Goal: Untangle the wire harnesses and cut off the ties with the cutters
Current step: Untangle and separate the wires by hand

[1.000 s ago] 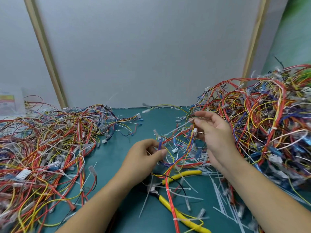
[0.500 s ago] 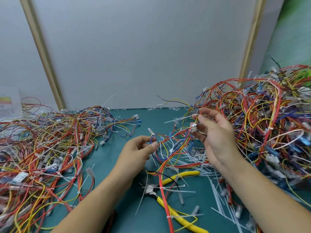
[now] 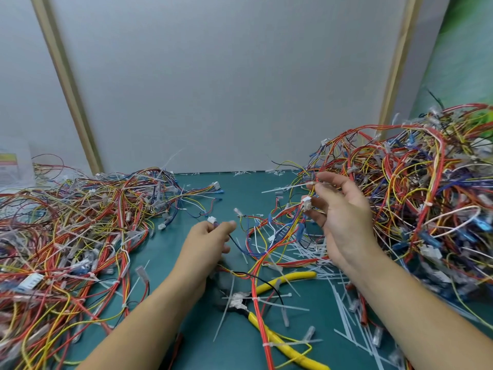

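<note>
Working at a green surface point(image 3: 170, 249) under a grey wall point(image 3: 226, 89).
Your left hand point(image 3: 206, 244) pinches one connector point(image 3: 211, 219), your right hand point(image 3: 344, 222) another, now farther apart.

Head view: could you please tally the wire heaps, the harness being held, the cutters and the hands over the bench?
2 wire heaps: left heap, right heap
1 held harness
1 pair of cutters
2 hands: left hand, right hand
Total: 6
</note>
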